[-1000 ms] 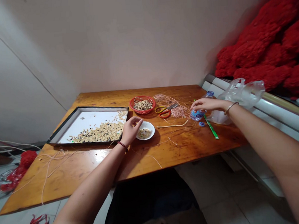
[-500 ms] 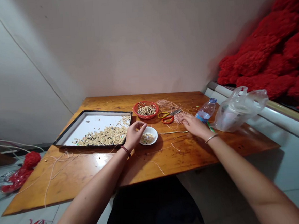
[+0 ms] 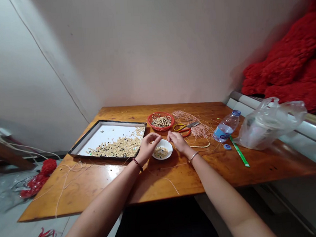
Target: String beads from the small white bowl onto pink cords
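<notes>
1. Wall point(image 3: 153, 46): pale and plain; small dark marks at upper left. A thin cable point(image 3: 63, 83) slants down it toward the table.
2. Table point(image 3: 291, 163): brown wood, glossy finish, far edge near the wall.
3. Floor point(image 3: 9, 233): light tile, joint visible at lower left.
4. Right side: red heap point(image 3: 292, 62) above pale rolls.
5. Left side: white cords near the floor.
6. Light: bright glare on the table's left half; wall shadowed beside the heap.

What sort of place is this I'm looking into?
Probably a small beading workspace, though whether home or workshop I can't tell: there's a tray of loose beads, a basket of bead strings, and scissors by tangled thread.
</notes>
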